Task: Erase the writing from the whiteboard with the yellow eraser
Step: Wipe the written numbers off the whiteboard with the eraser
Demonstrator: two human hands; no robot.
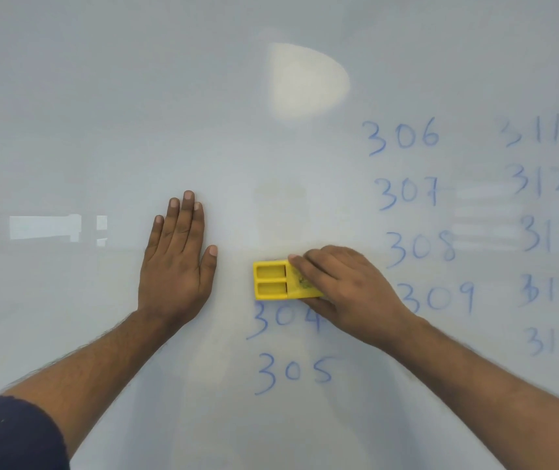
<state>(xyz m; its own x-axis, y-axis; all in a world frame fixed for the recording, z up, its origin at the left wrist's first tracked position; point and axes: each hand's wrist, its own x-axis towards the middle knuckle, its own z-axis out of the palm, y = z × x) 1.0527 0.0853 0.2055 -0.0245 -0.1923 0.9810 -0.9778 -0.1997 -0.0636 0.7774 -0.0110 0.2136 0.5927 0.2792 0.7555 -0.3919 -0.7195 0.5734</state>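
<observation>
Whiteboard [102,147] filling the whole head view, pale grey-white, glossy, with soft reflections of lamps and windows across it

Right hand [346,290] clamped on yellow eraser [281,279], fingertips pressing along its far edge, thumb tucked under its near edge, palm covering its right end. Eraser flat against the board, long side running left to right, two rectangular recesses showing on its exposed left half, a small printed mark just beside the index fingertip

Left hand [176,262] spread flat on a bare stretch of board, just left of the eraser and not touching it; four fingers held close together and pointing to the far side, thumb splayed out to the right. Dark sleeve [10,432] at the near left corner, covering the upper part of the left arm; both forearms bare

Blue handwritten numbers in three columns:
- "304" [285,318] directly below the eraser, its top edge touching or just under the eraser's near side, right digit partly hidden by the thumb
- "305" [293,373] nearer still, whole and clear
- "306" [403,135], "307" [407,193], "308" [420,249], "309" [440,296] in the middle column, to the right of the right hand, the first digit of "309" partly behind the wrist
- "311" to "315" [546,232] at the far right, fainter and blurred

Board above the eraser free of ink, only a faint smudgy patch
</observation>
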